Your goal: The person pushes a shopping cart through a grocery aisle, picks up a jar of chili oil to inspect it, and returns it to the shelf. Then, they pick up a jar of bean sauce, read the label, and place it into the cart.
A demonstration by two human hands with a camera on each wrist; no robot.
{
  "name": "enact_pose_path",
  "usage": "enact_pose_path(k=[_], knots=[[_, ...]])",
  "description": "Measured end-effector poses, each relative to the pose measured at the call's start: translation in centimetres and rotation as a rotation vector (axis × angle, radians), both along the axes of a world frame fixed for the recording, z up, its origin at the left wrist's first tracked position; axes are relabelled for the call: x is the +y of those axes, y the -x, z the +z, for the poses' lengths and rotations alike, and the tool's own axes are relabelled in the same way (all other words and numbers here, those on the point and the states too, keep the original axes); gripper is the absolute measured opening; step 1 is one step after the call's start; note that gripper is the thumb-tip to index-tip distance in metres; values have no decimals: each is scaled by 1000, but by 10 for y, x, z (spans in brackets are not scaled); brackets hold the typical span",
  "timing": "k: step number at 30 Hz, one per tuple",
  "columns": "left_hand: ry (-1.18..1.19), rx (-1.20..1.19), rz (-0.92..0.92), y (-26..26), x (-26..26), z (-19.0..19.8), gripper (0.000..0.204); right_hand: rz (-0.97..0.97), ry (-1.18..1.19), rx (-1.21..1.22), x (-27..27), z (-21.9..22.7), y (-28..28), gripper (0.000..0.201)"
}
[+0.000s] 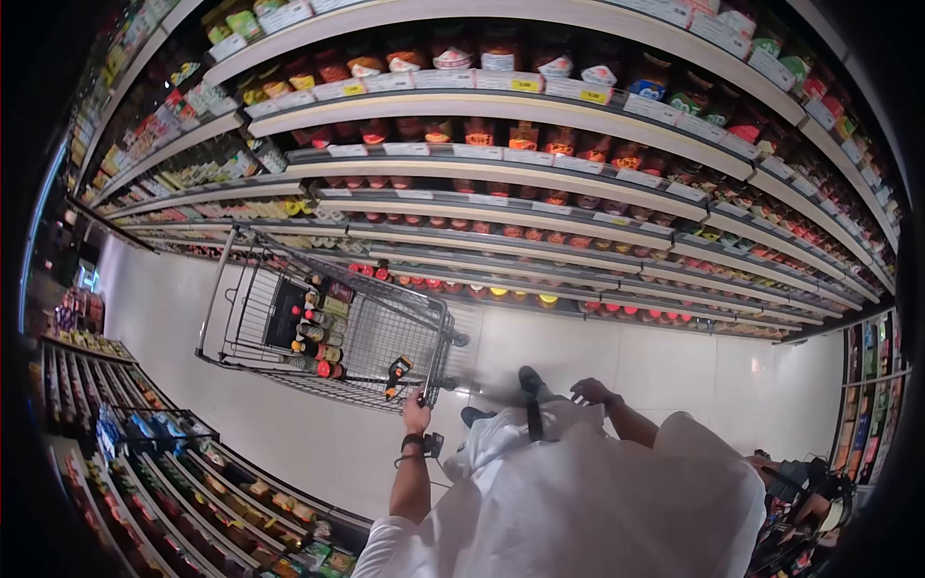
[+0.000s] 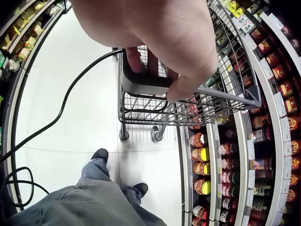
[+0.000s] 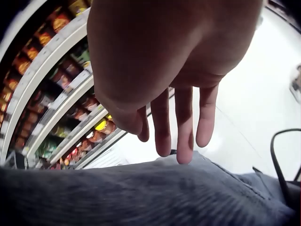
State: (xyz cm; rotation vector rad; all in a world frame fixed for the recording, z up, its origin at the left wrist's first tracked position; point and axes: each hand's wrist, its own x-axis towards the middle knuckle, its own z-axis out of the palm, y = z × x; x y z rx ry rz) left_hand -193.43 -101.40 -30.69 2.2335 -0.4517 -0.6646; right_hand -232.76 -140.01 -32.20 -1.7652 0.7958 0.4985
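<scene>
My left hand [image 1: 416, 412] grips the end bar of a metal shopping cart [image 1: 385, 332]; in the left wrist view the fingers of the left hand [image 2: 155, 42] curl round its handle [image 2: 146, 84]. Inside the cart lie several bottles [image 1: 313, 332] with red and dark caps, and a black and orange item [image 1: 397, 374] is near the gripped end. My right hand [image 1: 593, 390] hangs beside the body, away from the cart. Seen from the right wrist, the right hand [image 3: 178, 70] has loose, nearly straight fingers and holds nothing.
Long shelves [image 1: 501, 173] of jars run along the far side of the cart. Lower shelves [image 1: 183, 482] with packets stand at the near left. Pale tiled floor [image 1: 617, 356] lies between them. At the lower right are dark objects, partly hidden by the shirt.
</scene>
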Motion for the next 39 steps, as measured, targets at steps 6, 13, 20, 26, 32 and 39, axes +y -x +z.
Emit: enact_pose_path(k=[6,13,20,26,32,39], knots=[[4,53,-95,16,-10,-3,63,-187,-95,121,-6,64,-48,31],[26,268,-215,20,-23,-16,62,0,84,234,-30,59,-18,25],[239,372,-127,42,-27,-22,52,303,125,192,24,-2,-8,36],[573,761,254,49,-22,-10,37,594,224,194,16,9,-32,26],[747,536,385,30,0,5,30,77,61,231,43,54,-53,27],[-295,-355,-11,-9,39,23,42,25,69,217,57,32,-52,27]])
